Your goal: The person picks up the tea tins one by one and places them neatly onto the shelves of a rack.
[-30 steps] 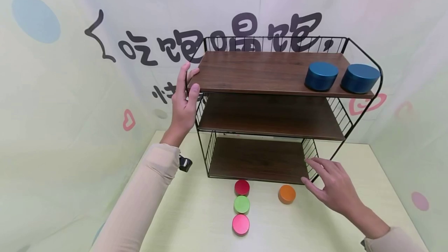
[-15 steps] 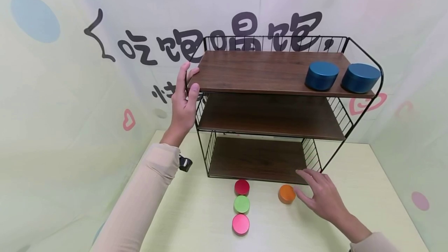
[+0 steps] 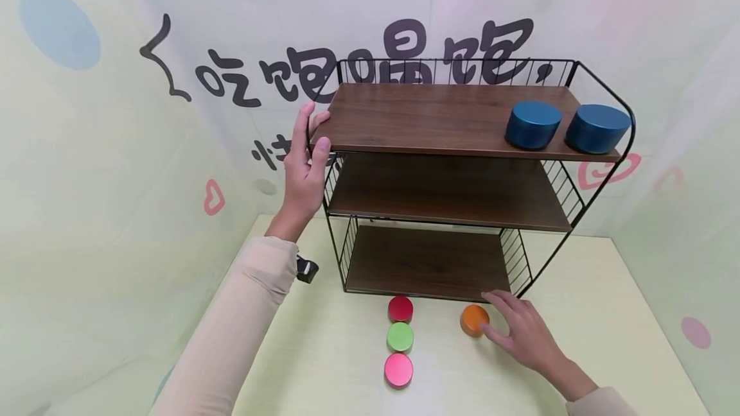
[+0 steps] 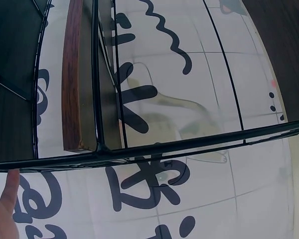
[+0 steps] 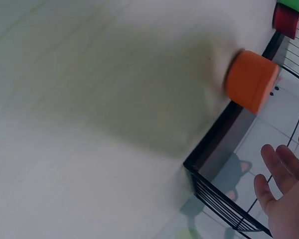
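A three-tier storage rack (image 3: 448, 194) of dark wood boards and black wire stands on the table. My left hand (image 3: 303, 178) holds its upper left corner, thumb at the front; only fingertips (image 4: 10, 191) show at the corner of the left wrist view. My right hand (image 3: 523, 336), fingers spread, is just right of an orange round tin (image 3: 474, 320), the thumb close to its side; whether it touches is unclear. In the right wrist view that orange tin (image 5: 251, 79) sits before the rack's bottom edge. Red (image 3: 400, 309), green (image 3: 400, 337) and pink (image 3: 399, 370) round tins form a line toward me.
Two larger blue round tins (image 3: 534, 125) stand at the right end of the top board (image 3: 428, 114). The pale table (image 3: 324, 352) is bounded by patterned cloth walls (image 3: 144, 165) with black lettering behind the rack.
My right hand has moved left and toward me, from beside the rack's lower right corner to the orange tin. My left hand stays on the rack, and the tins have not moved.
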### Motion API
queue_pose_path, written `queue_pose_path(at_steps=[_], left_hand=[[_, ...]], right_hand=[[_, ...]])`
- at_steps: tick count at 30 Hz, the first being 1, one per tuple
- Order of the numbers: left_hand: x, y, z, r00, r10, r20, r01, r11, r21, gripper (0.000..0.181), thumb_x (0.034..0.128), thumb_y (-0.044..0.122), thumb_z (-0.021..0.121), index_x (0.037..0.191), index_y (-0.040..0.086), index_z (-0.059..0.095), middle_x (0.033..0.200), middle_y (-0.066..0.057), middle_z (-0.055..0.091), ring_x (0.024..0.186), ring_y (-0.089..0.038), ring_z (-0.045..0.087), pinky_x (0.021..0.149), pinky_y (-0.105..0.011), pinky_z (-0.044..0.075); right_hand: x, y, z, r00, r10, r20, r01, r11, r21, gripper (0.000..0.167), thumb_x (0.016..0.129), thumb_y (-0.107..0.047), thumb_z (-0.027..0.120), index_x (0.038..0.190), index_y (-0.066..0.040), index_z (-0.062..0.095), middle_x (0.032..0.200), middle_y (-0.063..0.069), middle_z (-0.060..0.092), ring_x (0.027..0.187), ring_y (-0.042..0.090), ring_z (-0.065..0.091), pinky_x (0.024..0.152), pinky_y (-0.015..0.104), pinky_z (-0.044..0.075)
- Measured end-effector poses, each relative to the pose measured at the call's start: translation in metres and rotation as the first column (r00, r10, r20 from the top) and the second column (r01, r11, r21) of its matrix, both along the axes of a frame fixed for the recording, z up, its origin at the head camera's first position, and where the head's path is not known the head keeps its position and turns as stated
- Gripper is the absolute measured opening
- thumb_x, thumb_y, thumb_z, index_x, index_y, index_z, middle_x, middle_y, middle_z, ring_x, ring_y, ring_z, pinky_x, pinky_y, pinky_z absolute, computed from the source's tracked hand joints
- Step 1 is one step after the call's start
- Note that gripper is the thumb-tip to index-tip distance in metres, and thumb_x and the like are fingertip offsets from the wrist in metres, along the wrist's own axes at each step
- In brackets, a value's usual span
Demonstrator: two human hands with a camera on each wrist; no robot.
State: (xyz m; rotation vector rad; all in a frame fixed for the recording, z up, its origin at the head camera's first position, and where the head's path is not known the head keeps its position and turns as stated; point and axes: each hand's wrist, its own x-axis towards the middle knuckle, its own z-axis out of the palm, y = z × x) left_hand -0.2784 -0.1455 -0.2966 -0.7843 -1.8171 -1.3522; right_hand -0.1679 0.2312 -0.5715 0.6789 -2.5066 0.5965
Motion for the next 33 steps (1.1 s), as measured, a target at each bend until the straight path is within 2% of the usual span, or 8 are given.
queue_pose_path(at_steps=[7,14,16,22,33], left_hand=[[0.001,0.0,-0.001,1.0,0.007,0.002,-0.007,1.0,-0.001,0.046,0.1005,-0.005,0.044,0.145,-0.01,0.033,0.134,-0.03,0.055,0.13,-0.039,0.048,0.096,-0.025,0.039],[-0.027,-0.009,-0.02,1.0,-0.007,-0.03,0.007,1.0,0.004,0.05,0.1017,-0.002,0.045,0.15,0.0,0.033,0.138,-0.018,0.057,0.132,-0.027,0.049,0.098,-0.026,0.039],[-0.029,-0.01,-0.022,1.0,-0.004,-0.029,0.005,1.0,0.004,0.05,0.1024,0.001,0.046,0.151,0.004,0.034,0.139,-0.014,0.057,0.132,-0.023,0.049,0.098,-0.027,0.039],[-0.029,-0.011,-0.023,0.999,-0.001,-0.032,0.001,1.0,0.009,0.049,0.1038,0.006,0.045,0.151,0.008,0.036,0.139,-0.01,0.058,0.131,-0.02,0.049,0.096,-0.028,0.041],[-0.029,-0.01,-0.022,1.0,0.0,-0.027,0.0,1.0,0.003,0.049,0.1038,0.007,0.045,0.152,0.009,0.035,0.139,-0.01,0.057,0.131,-0.02,0.049,0.099,-0.029,0.038]], right_hand=[[0.002,-0.004,-0.012,0.999,0.005,0.035,-0.006,1.0,0.023,0.054,0.075,-0.026,0.084,0.121,-0.004,0.065,0.115,0.013,0.066,0.098,0.031,0.066,0.079,0.051,0.05],[0.003,-0.009,-0.021,0.996,-0.003,0.093,0.002,1.0,0.012,0.053,0.077,-0.029,0.084,0.121,-0.006,0.066,0.116,0.012,0.067,0.099,0.031,0.067,0.081,0.052,0.051],[0.003,-0.01,-0.024,0.997,-0.005,0.083,0.004,1.0,0.013,0.054,0.076,-0.029,0.084,0.121,-0.006,0.066,0.115,0.012,0.068,0.097,0.031,0.067,0.08,0.051,0.052],[0.002,-0.012,-0.029,1.0,-0.005,0.026,0.004,1.0,0.025,0.054,0.072,-0.028,0.086,0.119,-0.006,0.068,0.111,0.013,0.068,0.093,0.029,0.068,0.075,0.048,0.052],[0.003,-0.013,-0.034,0.999,-0.035,0.004,0.035,0.999,0.036,0.054,0.07,-0.027,0.088,0.116,-0.006,0.07,0.11,0.01,0.069,0.093,0.026,0.068,0.074,0.045,0.051]])
